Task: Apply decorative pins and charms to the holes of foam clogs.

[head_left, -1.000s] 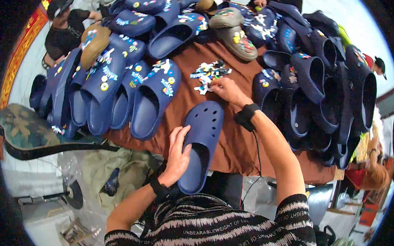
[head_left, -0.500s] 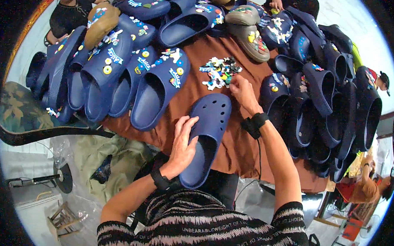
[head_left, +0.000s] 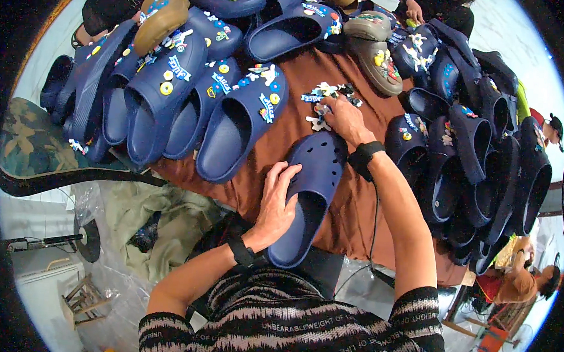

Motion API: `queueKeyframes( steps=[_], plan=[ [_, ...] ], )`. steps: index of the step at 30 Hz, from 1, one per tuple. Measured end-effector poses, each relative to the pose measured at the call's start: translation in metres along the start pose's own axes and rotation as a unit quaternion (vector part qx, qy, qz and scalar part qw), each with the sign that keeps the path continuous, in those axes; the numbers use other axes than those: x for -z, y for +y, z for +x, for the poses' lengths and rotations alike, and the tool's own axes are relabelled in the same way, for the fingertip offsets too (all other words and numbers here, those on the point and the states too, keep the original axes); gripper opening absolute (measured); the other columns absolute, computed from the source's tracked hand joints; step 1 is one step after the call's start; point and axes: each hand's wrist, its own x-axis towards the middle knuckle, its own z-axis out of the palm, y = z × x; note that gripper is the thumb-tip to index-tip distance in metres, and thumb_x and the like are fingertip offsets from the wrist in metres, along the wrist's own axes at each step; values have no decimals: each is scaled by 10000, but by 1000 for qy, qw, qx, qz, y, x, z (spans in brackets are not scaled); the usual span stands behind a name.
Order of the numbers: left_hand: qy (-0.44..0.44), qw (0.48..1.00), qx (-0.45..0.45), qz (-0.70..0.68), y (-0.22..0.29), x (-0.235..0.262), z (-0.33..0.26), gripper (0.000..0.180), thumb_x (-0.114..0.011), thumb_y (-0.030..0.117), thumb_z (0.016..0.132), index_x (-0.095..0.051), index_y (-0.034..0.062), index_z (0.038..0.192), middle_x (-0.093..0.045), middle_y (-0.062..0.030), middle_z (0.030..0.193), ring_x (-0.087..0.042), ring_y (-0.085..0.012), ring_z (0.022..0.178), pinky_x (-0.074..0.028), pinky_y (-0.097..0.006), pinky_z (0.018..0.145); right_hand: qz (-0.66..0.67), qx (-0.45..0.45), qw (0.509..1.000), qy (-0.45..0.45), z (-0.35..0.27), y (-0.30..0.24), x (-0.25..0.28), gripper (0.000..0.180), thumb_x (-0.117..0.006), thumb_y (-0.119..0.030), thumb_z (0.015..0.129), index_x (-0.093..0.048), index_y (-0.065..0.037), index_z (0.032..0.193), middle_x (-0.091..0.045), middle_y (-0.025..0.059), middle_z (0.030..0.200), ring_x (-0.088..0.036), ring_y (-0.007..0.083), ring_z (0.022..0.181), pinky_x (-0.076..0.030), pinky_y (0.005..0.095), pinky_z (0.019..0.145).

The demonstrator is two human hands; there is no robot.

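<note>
A plain dark blue clog (head_left: 320, 154) with round holes in its upper lies before me, its heel toward my body. My left hand (head_left: 277, 207) grips it by the near-left side of the upper, thumb at the foot opening. Just past the toe is a small pile of colourful shoe charms (head_left: 325, 92). Over that pile, my right hand (head_left: 347, 121) reaches in with bent fingers pressed together among the charms. Whatever lies between its fingertips is too small to make out, and the hand covers part of the pile.
Finished-looking blue clogs with charms (head_left: 241, 128) crowd the left and back of the brown cloth (head_left: 354, 231). Darker clogs (head_left: 443, 175) are stacked at right; a grey-brown clog (head_left: 379, 64) sits behind the pile. A cable (head_left: 372, 241) hangs by my right forearm. Other people are around the table.
My right hand has moved left, from the pile's right edge to over its middle. The view has shifted slightly. My left hand still holds the clog.
</note>
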Motion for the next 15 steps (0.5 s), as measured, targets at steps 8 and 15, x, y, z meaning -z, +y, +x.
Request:
queueKeyframes(
  steps=[8,15],
  plan=[
    [1,1000,-1,0,1,-2,2,650,-612,-127,801,-461,81,1398,-371,-185,1418,-386,-404,1338,-335,-453,1140,-70,16,997,8,6,5,-2,295,-662,-223,877,-669,-130,1158,-611,155,1169,-634,372,1053,-519,494,852],
    [9,1000,-1,6,-2,-1,-1,650,-612,-130,795,-468,82,1393,-378,-186,1418,-387,-406,1339,-336,-453,1141,-68,38,997,4,2,6,4,338,-675,-209,845,-680,-119,1171,-629,145,1133,-638,359,1050,-523,487,870]
  ],
)
